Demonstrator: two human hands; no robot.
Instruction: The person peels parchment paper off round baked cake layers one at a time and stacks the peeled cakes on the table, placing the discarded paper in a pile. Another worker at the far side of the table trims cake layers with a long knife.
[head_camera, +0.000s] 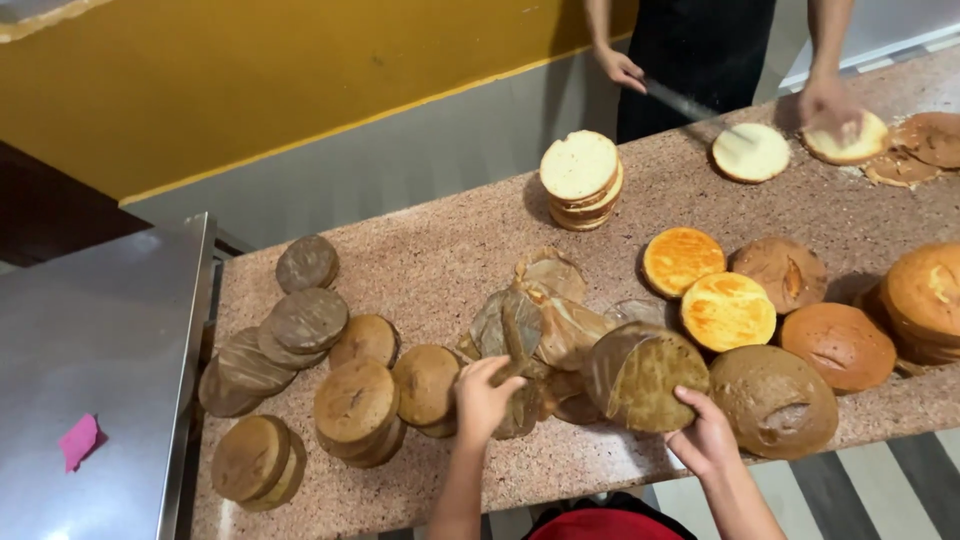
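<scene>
Both forearms reached up from the lower edge of the view onto the speckled stone desk (440, 250). The left hand (483, 397) was curled, fingers closed on the edge of a crumpled brown baking paper (520, 385) in the heap of peeled papers (545, 310) at mid-desk. The right hand (705, 437) was half open, fingertips and thumb gripping the lower rim of a round cake (645, 375), which stood tilted on edge just left of a dark domed cake (775, 400).

Left of the hands lay a cluster of brown sponge rounds (355, 400), several stacked 2 high. Right of the paper heap sat 2 golden cakes (727, 310) and further brown ones. A stack of pale sliced layers (580, 180) stood near the far edge.

At the far right, another person (700, 50) in a dark apron held a long knife (680, 102) in one hand and pressed the other on a pale cake (848, 140).

A pink tag (80, 440) lay on the steel surface (100, 340) at left.
</scene>
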